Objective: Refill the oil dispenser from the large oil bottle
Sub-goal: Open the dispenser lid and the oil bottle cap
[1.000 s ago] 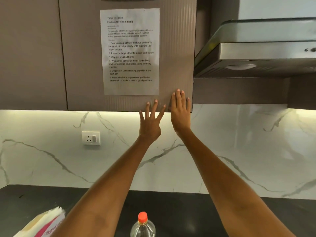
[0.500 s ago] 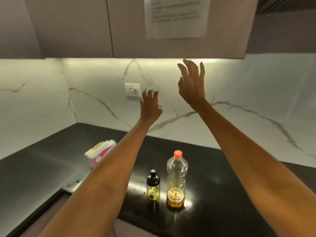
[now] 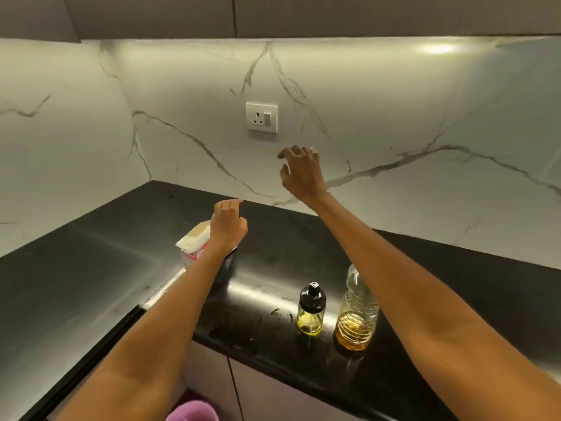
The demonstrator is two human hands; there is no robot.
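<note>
Both the left hand [image 3: 227, 221] and right hand [image 3: 302, 173] hang empty, loosely curled, mid-frame above the bench [image 3: 455, 268]; capped oil dispenser [image 3: 310, 309] and large oil bottle [image 3: 356, 311] stand lower centre, so uncap both first, steadying each base.

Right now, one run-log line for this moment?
hands: left, right raised, empty | oil dispenser, large oil bottle: upright, untouched | pour: not started

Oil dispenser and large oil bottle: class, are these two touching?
Apart. The head view shows a strip of black countertop between the oil dispenser and the large oil bottle.
</note>
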